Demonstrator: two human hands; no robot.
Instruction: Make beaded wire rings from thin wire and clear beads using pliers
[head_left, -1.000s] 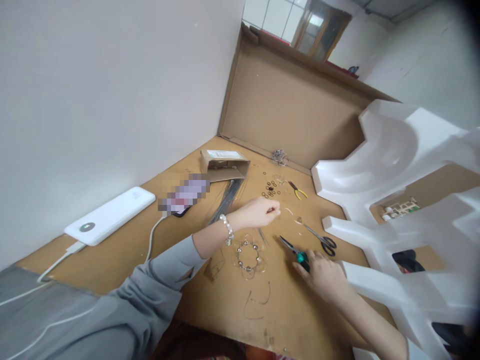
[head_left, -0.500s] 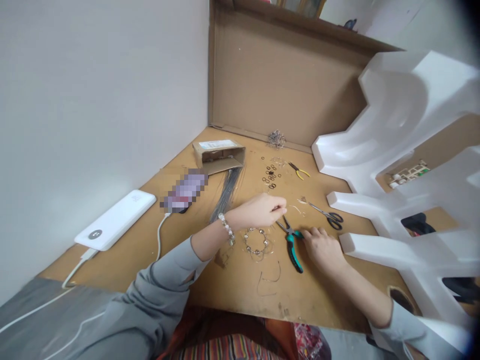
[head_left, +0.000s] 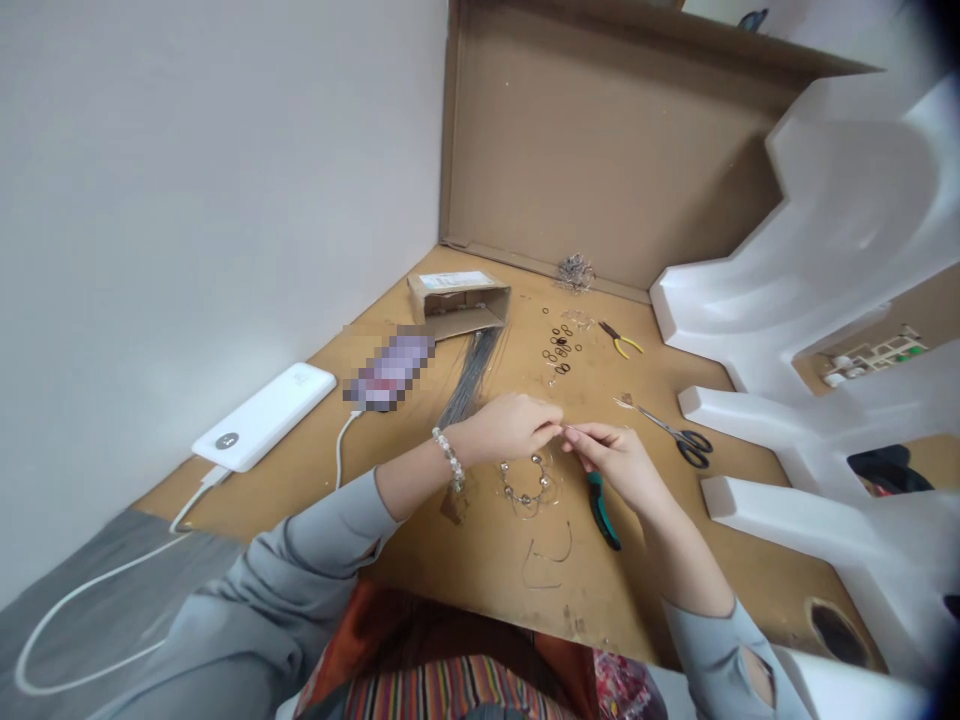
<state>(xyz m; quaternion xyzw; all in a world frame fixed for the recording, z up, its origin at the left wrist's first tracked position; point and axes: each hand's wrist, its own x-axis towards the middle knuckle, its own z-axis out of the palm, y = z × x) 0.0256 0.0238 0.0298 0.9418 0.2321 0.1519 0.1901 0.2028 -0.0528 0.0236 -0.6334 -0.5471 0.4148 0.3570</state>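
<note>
My left hand (head_left: 514, 428) is closed in a pinch, its fingertips meeting those of my right hand (head_left: 611, 462), which is also pinched. A thin wire (head_left: 566, 430), mostly hidden by the fingers, is between them. Under my right hand lie green-and-black pliers (head_left: 602, 512), their jaws covered and one handle showing. Just below the hands on the table is a ring of wire with round beads (head_left: 523, 497). A few bent wire pieces (head_left: 547, 560) lie nearer the front edge. Around my left wrist is a beaded bracelet (head_left: 448, 455).
Behind the hands lie dark small rings (head_left: 561, 345), yellow-handled pliers (head_left: 621, 341), and a wire tangle (head_left: 575, 272). Scissors (head_left: 686, 443) rest to the right beside white foam (head_left: 750, 410). A cardboard box (head_left: 461, 305), wire bundle (head_left: 465, 380), phone (head_left: 390, 372) and power bank (head_left: 262, 418) are left.
My right hand has left the pliers' handle and moved left and up to meet my left hand's fingertips. The pliers stay on the table. The view has shifted slightly.
</note>
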